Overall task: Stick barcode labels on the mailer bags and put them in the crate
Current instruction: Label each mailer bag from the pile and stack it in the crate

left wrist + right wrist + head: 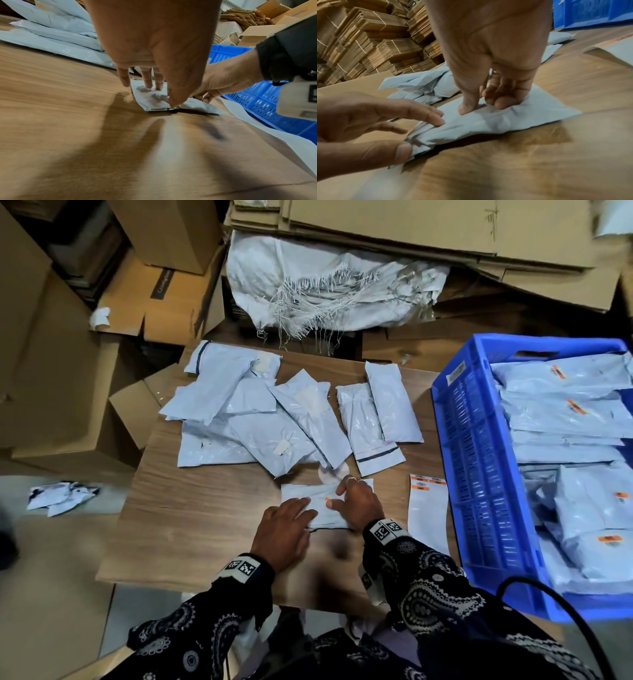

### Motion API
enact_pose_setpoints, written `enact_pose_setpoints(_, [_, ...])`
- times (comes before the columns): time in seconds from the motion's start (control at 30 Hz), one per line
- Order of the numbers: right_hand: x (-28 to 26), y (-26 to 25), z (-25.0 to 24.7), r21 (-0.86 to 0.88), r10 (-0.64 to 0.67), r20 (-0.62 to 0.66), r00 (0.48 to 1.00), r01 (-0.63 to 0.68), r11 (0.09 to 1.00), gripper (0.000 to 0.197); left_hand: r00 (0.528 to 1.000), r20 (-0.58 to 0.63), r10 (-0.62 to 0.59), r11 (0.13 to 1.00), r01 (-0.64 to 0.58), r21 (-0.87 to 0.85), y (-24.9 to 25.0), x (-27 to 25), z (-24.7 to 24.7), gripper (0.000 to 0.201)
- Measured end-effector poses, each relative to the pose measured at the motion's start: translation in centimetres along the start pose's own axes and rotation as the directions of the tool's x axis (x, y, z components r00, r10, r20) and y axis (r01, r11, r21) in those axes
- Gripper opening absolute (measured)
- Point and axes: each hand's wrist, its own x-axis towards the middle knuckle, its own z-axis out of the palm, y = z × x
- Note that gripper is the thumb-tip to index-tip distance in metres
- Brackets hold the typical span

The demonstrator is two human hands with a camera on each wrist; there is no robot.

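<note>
Head view, orange-striped label sheet (428,501) beside crate (455,460), print unreadable

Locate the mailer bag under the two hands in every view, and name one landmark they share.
Head: mailer bag low centre on the table, under both hands.
Left wrist: centre, under the left hand's fingertips.
Right wrist: centre right, crumpled, pressed by the right hand.
Shared landmark: the blue crate, right in head and left wrist, top right in right wrist.
</note>
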Motion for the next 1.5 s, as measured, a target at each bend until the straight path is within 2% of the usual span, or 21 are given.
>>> enact_pose_setpoints(0.1, [0.2,1.0,-0.8,0.031,-0.073,0.066,0.995,0.071,0.997,0.037,1.0,0.006,-0.007,1.0,0.007,0.002,-0.1,0.0,0.0,0.047])
enact_pose_setpoints(0.17, [0.3,1.2,-0.9,0.031,-0.073,0.065,0.995,0.072,0.997,0.04,1.0,0.007,-0.012,1.0,0.012,-0.003,-0.1,0.0,0.0,0.047])
enact_pose_setpoints(0.4, [0.0,-0.6,0.5,-0.052,0.089,-0.097,0.991,-0.094,0.994,0.042,0.999,0.024,-0.028,1.0,0.028,-0.008,-0.1,0.0,-0.1,0.05])
enact_pose_setpoints(0.5, [-0.1,-0.2,0.4,0.0,0.058,-0.089,0.994,-0.058,0.998,0.039,0.999,0.012,-0.039,0.999,0.04,-0.03,-0.2,0.0,0.1,0.05])
enact_pose_setpoints(0.63, [-0.2,1.0,-1.0,0.095,-0.063,0.061,0.996,0.057,0.994,0.032,1.0,-0.004,-0.024,0.998,0.023,-0.052,-0.3,0.3,0.1,0.048])
enact_pose_setpoints(0.7, [-0.6,1.2,-2.0,0.262,-0.005,0.039,0.999,-0.006,0.965,0.022,1.0,0.016,-0.011,1.0,0.012,-0.014,-0.4,0.7,-0.2,0.048])
enact_pose_setpoints(0.77, [-1.0,1.4,-3.3,0.424,0.074,-0.042,0.996,-0.049,0.905,0.012,0.999,0.044,-0.011,1.0,0.011,0.012,-0.5,1.3,-0.3,0.055])
enact_pose_setpoints(0.87, [-2.3,1.3,-5.6,0.58,0.108,-0.075,0.991,-0.045,0.813,0.007,0.996,0.092,0.002,0.996,-0.01,0.086,-0.7,2.2,-0.3,0.081])
enact_pose_setpoints(1.0, [-4.3,1.5,-8.4,0.656,0.093,-0.06,0.994,-0.031,0.754,0.006,0.994,0.112,-0.001,0.991,-0.014,0.13,-0.4,3.4,-0.5,0.112])
enact_pose_setpoints(1.1, [-5.4,1.8,-9.7,0.661,0.093,-0.045,0.995,-0.04,0.75,0.008,0.993,0.114,-0.012,0.993,-0.001,0.117,0.6,3.8,-1.0,0.115])
enact_pose_setpoints(1.33, [-7.0,2.6,-11.1,0.7,0.103,-0.041,0.994,-0.045,0.712,0.013,1.0,0.002,0.013,0.997,-0.013,0.078,2.2,2.7,-1.8,0.1])
enact_pose_setpoints(1.47, [-7.7,2.8,-12.0,0.734,0.074,-0.173,0.982,0.079,0.674,0.008,0.989,-0.122,0.079,0.997,-0.079,0.003,5.0,2.1,-4.6,0.093])
enact_pose_setpoints(1.5, [-7.7,2.7,-12.3,0.737,0.09,-0.214,0.973,0.1,0.669,0.014,0.981,-0.17,0.09,0.996,-0.094,-0.012,5.7,2.1,-5.5,0.092])
